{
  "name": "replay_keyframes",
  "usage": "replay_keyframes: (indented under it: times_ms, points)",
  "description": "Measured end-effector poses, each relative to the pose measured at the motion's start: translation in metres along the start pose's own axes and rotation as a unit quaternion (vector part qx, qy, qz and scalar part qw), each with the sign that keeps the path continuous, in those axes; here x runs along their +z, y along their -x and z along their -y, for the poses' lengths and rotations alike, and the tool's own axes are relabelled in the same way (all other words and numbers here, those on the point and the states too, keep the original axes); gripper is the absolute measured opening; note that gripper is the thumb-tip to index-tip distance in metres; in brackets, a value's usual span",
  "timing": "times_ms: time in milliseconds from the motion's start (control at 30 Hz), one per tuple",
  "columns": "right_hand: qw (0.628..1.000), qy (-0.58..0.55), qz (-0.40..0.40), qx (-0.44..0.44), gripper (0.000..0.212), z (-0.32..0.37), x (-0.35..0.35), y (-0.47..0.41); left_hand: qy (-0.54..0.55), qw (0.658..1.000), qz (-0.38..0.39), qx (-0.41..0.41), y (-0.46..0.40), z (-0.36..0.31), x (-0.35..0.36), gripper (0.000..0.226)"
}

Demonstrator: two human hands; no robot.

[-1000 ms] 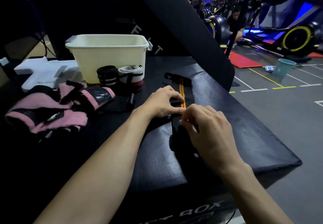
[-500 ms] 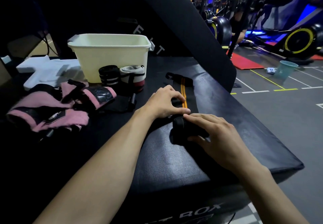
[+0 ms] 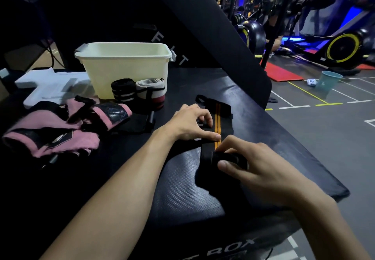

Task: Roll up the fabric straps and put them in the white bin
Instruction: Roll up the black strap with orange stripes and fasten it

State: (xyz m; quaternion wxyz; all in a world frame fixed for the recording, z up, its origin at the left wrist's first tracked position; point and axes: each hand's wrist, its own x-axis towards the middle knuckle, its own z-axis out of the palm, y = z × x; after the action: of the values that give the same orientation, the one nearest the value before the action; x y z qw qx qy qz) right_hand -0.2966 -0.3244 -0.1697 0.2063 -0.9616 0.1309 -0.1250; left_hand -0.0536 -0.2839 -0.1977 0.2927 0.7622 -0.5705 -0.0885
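Note:
A black fabric strap with two orange stripes (image 3: 217, 117) lies stretched out on the black padded box (image 3: 182, 194), its near end wound into a small roll (image 3: 225, 159). My right hand (image 3: 257, 170) grips that roll between thumb and curled fingers. My left hand (image 3: 190, 123) presses curled fingertips on the flat part of the strap just beyond the roll. The white bin (image 3: 125, 67) stands at the back left. Two rolled straps, one black (image 3: 123, 89) and one white with red (image 3: 151, 91), stand against the bin's front.
Pink and black gloves (image 3: 60, 126) lie left of my arm, white foam pieces (image 3: 48, 87) behind them. A black slanted pad (image 3: 219, 26) rises behind the box. The box edge drops off to the gym floor on the right, where a teal cup (image 3: 329, 81) stands.
My right hand shifted from fingers laid flat over the roll to a thumb-and-finger grip around it. The left hand stayed pressed on the strap.

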Motion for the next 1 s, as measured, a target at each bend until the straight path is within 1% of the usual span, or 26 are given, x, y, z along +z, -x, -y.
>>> replay_keyframes:
  times_ms: [67,133,267,333,367,433,467,500,567,600,633,733,800,833,867,967,1000]
  points:
    - [1.0,0.001,-0.013,0.018,0.02,0.0,0.003,-0.003,0.004,1.0,-0.007,-0.002,0.001,0.0,0.0,0.044]
    - [0.999,0.031,-0.018,0.036,0.021,0.0,0.006,-0.006,0.007,1.0,-0.014,-0.003,0.001,0.0,0.001,0.043]
    - [0.993,0.1,-0.023,0.065,0.049,0.005,0.011,-0.016,0.001,0.999,-0.034,-0.008,-0.001,-0.001,0.002,0.037]
    - [0.984,0.151,-0.02,0.093,0.056,0.004,0.015,-0.022,0.001,0.999,-0.047,-0.013,-0.002,-0.002,0.004,0.035]
    - [0.979,0.172,-0.019,0.105,0.054,0.006,0.017,-0.024,-0.001,0.999,-0.051,-0.016,-0.002,-0.003,0.004,0.036]
    - [0.973,0.193,-0.026,0.12,0.041,0.007,0.02,-0.028,-0.009,0.998,-0.057,-0.023,-0.003,-0.006,0.005,0.036]
    - [0.973,0.191,-0.046,0.12,0.034,0.007,0.021,-0.029,-0.012,0.998,-0.059,-0.028,-0.003,-0.007,0.006,0.035]
    - [0.973,0.183,-0.084,0.11,0.027,0.008,0.023,-0.03,-0.014,0.998,-0.06,-0.032,-0.004,-0.008,0.005,0.034]
    - [0.968,0.155,-0.186,0.068,0.01,0.011,0.027,-0.033,-0.018,0.997,-0.062,-0.039,-0.005,-0.009,0.005,0.032]
    - [0.962,0.148,-0.224,0.045,0.003,0.012,0.029,-0.033,-0.021,0.997,-0.062,-0.041,-0.005,-0.01,0.005,0.031]
    - [0.957,0.147,-0.25,0.03,0.004,0.013,0.032,-0.033,-0.023,0.997,-0.063,-0.041,-0.005,-0.01,0.006,0.03]
    - [0.946,0.155,-0.284,-0.003,0.011,0.011,0.035,-0.029,-0.023,0.997,-0.069,-0.04,-0.005,-0.011,0.007,0.026]
    - [0.943,0.16,-0.292,-0.028,0.013,0.009,0.034,-0.024,-0.022,0.996,-0.073,-0.039,-0.006,-0.011,0.007,0.022]
    - [0.944,0.16,-0.287,-0.037,0.018,0.008,0.034,-0.021,-0.026,0.996,-0.075,-0.038,-0.007,-0.011,0.007,0.019]
    - [0.948,0.157,-0.275,-0.042,0.023,0.007,0.033,-0.018,-0.029,0.996,-0.075,-0.038,-0.008,-0.01,0.007,0.017]
    - [0.961,0.137,-0.235,-0.043,0.027,0.001,0.032,-0.01,-0.023,0.997,-0.064,-0.038,-0.009,-0.007,0.005,0.014]
    - [0.967,0.134,-0.214,-0.035,0.036,-0.003,0.031,-0.009,-0.017,0.998,-0.056,-0.035,-0.01,-0.005,0.004,0.013]
